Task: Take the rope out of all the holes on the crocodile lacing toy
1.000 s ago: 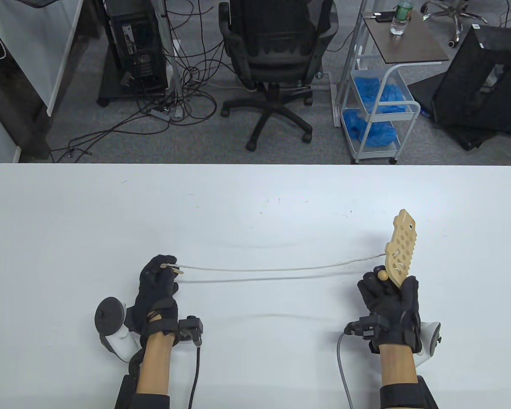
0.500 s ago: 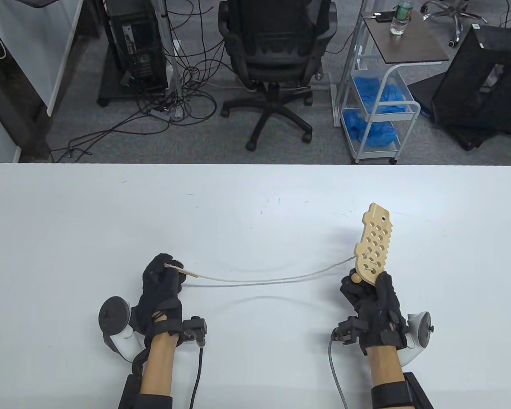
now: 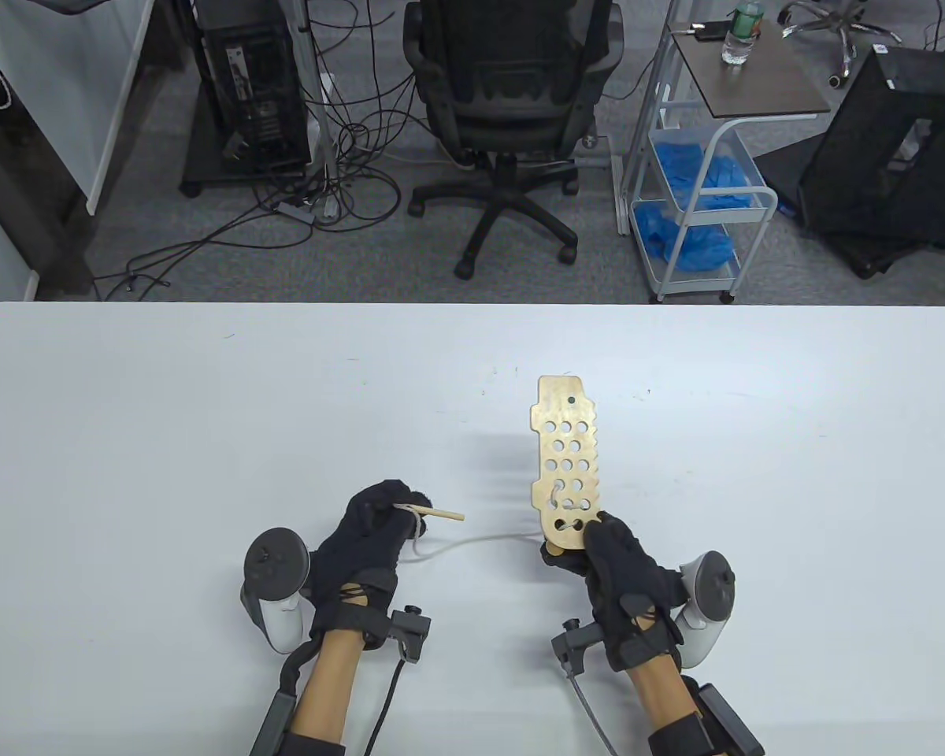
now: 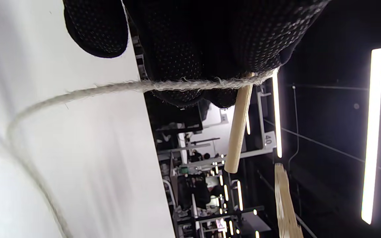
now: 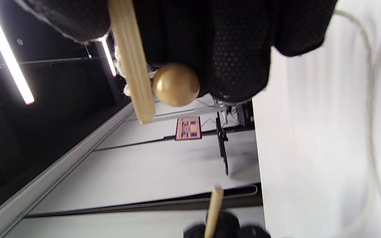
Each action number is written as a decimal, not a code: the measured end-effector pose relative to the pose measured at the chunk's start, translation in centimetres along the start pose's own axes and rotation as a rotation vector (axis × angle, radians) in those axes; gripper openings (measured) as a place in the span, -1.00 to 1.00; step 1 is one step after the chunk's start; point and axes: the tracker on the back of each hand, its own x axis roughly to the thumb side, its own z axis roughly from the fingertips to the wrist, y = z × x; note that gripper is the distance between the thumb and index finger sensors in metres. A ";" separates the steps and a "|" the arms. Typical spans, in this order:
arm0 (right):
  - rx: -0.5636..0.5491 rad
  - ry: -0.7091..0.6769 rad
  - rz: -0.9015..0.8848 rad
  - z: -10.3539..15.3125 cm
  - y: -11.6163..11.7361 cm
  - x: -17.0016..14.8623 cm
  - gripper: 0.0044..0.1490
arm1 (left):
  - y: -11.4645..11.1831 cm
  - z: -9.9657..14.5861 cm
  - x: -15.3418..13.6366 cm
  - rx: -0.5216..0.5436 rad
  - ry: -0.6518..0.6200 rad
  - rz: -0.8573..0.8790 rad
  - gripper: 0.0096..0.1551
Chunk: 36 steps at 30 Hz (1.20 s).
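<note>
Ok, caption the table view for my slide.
Right hand holds crocodile board; left hand pinches the rope's wooden needle.

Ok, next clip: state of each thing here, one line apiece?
Crocodile board: held up by its near end, rope threaded only through the holes nearest the hand.
Rope: slack between the hands, passing over the left fingers.
Wooden needle: pinched, tip pointing toward the board.
Bead: against the board's underside, by the right fingers.
Left hand: grips the needle.
Right hand: grips the board.
</note>
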 end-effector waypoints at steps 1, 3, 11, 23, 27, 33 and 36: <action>0.018 0.002 -0.002 0.1 0.4 -0.1 -0.40 | -0.2 0.0 0.1 -0.011 -0.001 0.006 -0.54; 0.064 0.006 -0.006 0.3 1.5 -0.2 -0.40 | -0.6 0.1 0.1 -0.034 -0.001 0.022 -0.54; 0.193 0.020 0.019 0.7 3.6 -0.6 -0.41 | -1.1 0.2 -0.6 -0.077 0.035 0.183 -0.55; 0.281 0.003 0.008 0.9 4.6 -0.3 -0.41 | -2.0 -0.3 -0.7 -0.213 0.016 0.294 -0.53; 0.316 0.006 0.000 0.9 4.9 -0.2 -0.41 | -2.4 -0.3 -1.0 -0.261 0.058 0.351 -0.52; 0.337 0.000 0.012 1.0 5.1 -0.2 -0.42 | -2.8 -0.4 -0.8 -0.308 0.061 0.243 -0.52; 0.337 -0.001 0.013 1.0 5.1 0.0 -0.41 | -3.1 -0.3 -0.5 -0.336 0.050 0.207 -0.53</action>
